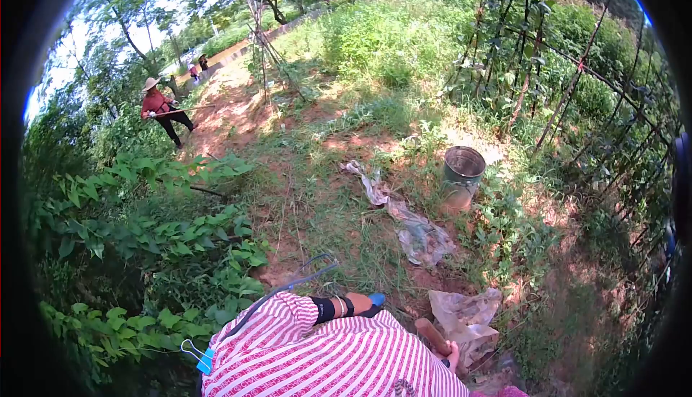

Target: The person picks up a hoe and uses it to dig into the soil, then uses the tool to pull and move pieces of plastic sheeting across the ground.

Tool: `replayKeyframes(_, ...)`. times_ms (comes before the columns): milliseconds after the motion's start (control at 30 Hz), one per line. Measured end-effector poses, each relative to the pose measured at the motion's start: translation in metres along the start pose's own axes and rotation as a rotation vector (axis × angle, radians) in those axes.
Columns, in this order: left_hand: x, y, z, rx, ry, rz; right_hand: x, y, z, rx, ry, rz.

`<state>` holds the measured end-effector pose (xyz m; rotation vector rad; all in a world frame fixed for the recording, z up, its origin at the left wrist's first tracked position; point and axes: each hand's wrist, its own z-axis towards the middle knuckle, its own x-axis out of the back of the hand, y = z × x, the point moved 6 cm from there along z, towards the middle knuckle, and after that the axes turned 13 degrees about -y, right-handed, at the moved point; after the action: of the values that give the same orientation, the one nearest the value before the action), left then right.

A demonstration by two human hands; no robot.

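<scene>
My right hand is at the lower right beside the striped cloth over my body. Its fingers close round a thick brown wooden handle, whose other end is hidden. My left hand reaches out past the cloth, with black bands on the forearm. A small blue thing shows at its tip; the fingers are too small and covered to make out. Crumpled clear plastic sheet lies on the soil right by my right hand.
A dark bucket stands ahead on the right. A long strip of plastic film crosses the weeds. Leafy plants crowd the left; staked vines rise on the right. A person in a straw hat holds a long pole.
</scene>
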<state>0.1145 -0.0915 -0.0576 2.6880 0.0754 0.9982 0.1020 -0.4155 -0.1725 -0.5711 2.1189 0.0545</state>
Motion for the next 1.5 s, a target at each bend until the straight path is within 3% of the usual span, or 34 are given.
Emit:
replayKeyframes(33,-0.001,0.002,0.005,0.01,0.01,-0.011,-0.005,0.002,-0.002,0.018,0.022,0.082)
replayKeyframes(67,0.002,0.006,0.003,0.013,-0.008,-0.061,-0.002,0.001,0.002,-0.026,-0.137,0.057)
replayKeyframes(100,0.01,0.008,-0.002,0.015,-0.044,-0.101,-0.009,-0.001,-0.003,-0.006,-0.141,0.116)
replayKeyframes(133,0.017,0.016,-0.012,-0.059,-0.121,-0.186,-0.035,-0.002,-0.025,0.011,0.057,0.154)
replayKeyframes(167,0.015,0.011,-0.012,-0.079,-0.178,-0.256,-0.035,-0.002,-0.033,0.006,0.051,0.161)
replayKeyframes(200,0.012,-0.002,-0.008,-0.176,-0.13,-0.247,-0.019,-0.001,-0.025,-0.04,-0.109,0.224)
replayKeyframes(233,0.034,0.013,-0.025,-0.149,-0.151,-0.206,-0.043,-0.004,-0.045,0.077,0.163,0.183)
replayKeyframes(300,0.069,0.021,-0.042,-0.115,0.009,-0.249,-0.014,0.013,-0.022,0.002,-0.018,0.335)
replayKeyframes(333,0.081,0.031,-0.044,-0.115,0.05,-0.358,-0.022,0.012,-0.029,0.051,0.049,0.332)
replayKeyframes(400,0.098,0.063,-0.046,-0.14,0.054,-0.448,-0.023,0.015,-0.031,0.025,-0.038,0.264)
replayKeyframes(467,0.119,0.113,-0.055,-0.438,0.112,-0.773,-0.02,0.02,-0.033,0.067,0.037,0.297)
replayKeyframes(633,0.121,0.214,-0.072,-0.722,-0.359,-0.643,-0.019,0.014,-0.04,0.144,0.085,0.273)
replayKeyframes(733,0.107,0.219,-0.071,-0.697,-0.564,-0.615,-0.018,0.01,-0.053,0.071,0.037,0.28)
replayKeyframes(800,0.099,0.221,-0.081,-0.615,-0.781,-0.791,-0.019,0.002,-0.068,0.105,0.019,0.267)
replayKeyframes(833,0.1,0.221,-0.087,-0.613,-0.795,-0.777,-0.019,-0.001,-0.076,0.122,-0.002,0.239)
replayKeyframes(967,0.104,0.222,-0.099,-0.684,-0.715,-0.625,0.052,-0.002,-0.09,0.183,0.08,0.269)
replayKeyframes(1000,0.102,0.213,-0.094,-0.595,-0.64,-0.617,0.073,-0.006,-0.1,0.273,0.073,0.259)
replayKeyframes(1167,0.106,0.186,-0.089,-0.332,-0.392,-0.716,0.182,0.007,-0.178,0.475,0.539,0.253)
replayKeyframes(1233,0.111,0.181,-0.089,-0.296,-0.369,-0.676,0.237,0.032,-0.206,0.418,0.754,0.229)
replayKeyframes(1300,0.113,0.18,-0.089,-0.266,-0.335,-0.64,0.318,0.074,-0.216,0.286,0.755,0.24)
replayKeyframes(1367,0.116,0.18,-0.089,-0.253,-0.26,-0.609,0.323,0.088,-0.247,0.231,0.913,0.127)
replayKeyframes(1400,0.117,0.182,-0.091,-0.268,-0.209,-0.594,0.319,0.095,-0.256,0.337,0.97,0.316)
replayKeyframes(1433,0.118,0.183,-0.092,-0.273,-0.213,-0.59,0.315,0.092,-0.26,0.343,0.972,0.321)
replayKeyframes(1500,0.121,0.18,-0.091,-0.236,-0.18,-0.518,0.304,0.083,-0.272,0.216,0.985,0.174)
